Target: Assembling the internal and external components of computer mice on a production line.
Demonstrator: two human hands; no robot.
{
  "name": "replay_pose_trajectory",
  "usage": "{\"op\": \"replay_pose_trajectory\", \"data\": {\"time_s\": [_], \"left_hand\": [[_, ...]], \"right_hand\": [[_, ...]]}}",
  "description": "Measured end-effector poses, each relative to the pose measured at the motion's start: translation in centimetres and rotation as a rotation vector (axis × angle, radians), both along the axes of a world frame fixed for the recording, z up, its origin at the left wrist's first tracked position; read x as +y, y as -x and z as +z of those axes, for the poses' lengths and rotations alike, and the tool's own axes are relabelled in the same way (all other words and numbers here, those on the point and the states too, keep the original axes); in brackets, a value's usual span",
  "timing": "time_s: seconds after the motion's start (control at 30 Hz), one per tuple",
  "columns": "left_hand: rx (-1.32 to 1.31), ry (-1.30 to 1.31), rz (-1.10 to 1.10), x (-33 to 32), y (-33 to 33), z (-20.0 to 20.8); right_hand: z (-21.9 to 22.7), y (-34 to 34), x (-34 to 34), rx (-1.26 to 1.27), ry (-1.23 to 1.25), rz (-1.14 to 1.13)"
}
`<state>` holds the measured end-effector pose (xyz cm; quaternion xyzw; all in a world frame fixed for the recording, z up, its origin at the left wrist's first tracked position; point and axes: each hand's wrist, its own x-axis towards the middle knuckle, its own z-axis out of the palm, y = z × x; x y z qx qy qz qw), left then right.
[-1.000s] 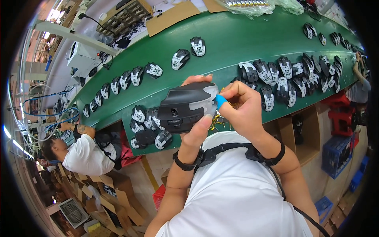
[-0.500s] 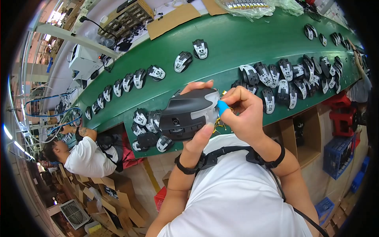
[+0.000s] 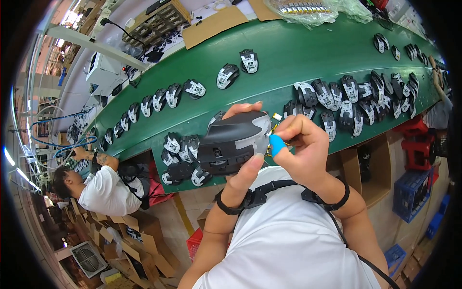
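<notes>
A black computer mouse with grey side panels is held up over the near edge of the green bench. My left hand grips it from below and behind, with the thumb along the near side and fingertips showing over the far side. Beside the mouse's right end, my right hand has thumb and forefinger pinched together. A blue finger cot covers that thumb. Whatever lies in the pinch is too small to make out. Yellow wires and a small white-and-yellow piece show behind these fingers.
Mice with white undersides lie on the green bench: a cluster at left, a large group at right, and a row farther back. A co-worker sits at left. Blue crates and cardboard boxes stand on the floor.
My right hand has shifted slightly right and toward me, away from the mouse's end. The mouse stays in my left hand, and the small white-and-yellow piece behind shows more plainly.
</notes>
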<state>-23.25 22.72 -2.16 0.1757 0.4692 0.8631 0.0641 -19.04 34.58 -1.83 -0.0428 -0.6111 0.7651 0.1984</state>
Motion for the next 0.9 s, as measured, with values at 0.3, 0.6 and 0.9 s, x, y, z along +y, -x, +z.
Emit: {"op": "replay_pose_trajectory", "data": {"time_s": [0.3,0.6,0.9], "left_hand": [[0.085,-0.005,0.019,0.0,0.1,-0.6],[0.147,0.006,0.028,-0.2,0.5,-1.3],[0.202,0.088,0.012,-0.1,1.0,-2.0]], "right_hand": [[-0.3,0.7,0.1,-0.055,0.025,-0.003],[-0.3,0.8,0.3,-0.128,-0.042,0.022],[-1.0,1.0,1.1,-0.280,0.102,0.150]]}}
